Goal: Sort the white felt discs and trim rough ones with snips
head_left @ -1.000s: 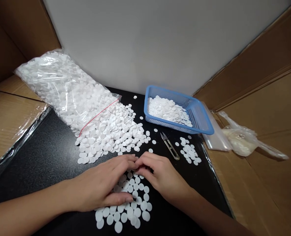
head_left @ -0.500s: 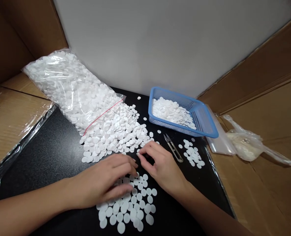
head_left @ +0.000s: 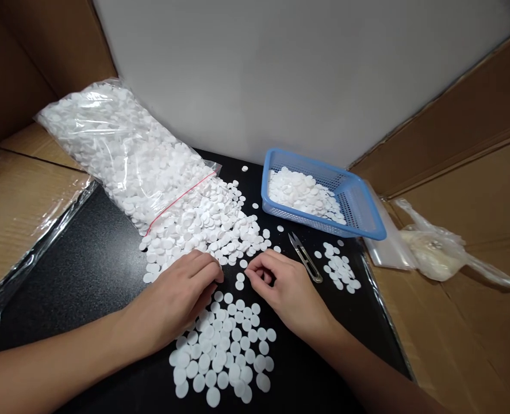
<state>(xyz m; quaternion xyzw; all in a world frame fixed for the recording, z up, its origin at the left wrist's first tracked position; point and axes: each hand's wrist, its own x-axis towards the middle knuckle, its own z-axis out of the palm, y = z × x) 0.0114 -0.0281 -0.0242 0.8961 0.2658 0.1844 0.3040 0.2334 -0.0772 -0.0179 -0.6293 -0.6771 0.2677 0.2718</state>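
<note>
Black tabletop [head_left: 91,259] bears white discs [head_left: 240,278] beside the right grip [head_left: 287,287].

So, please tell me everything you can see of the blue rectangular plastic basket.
The blue rectangular basket looks plastic, with a smooth rim, rounded corners and fine holes in its base and front wall. It stands upright, open-topped and angled on the black tabletop near the pale grey wall. Small round white discs are heaped inside toward its left, leaving its right part bare. Whether it touches the clear plastic sheet alongside is unclear.
</note>
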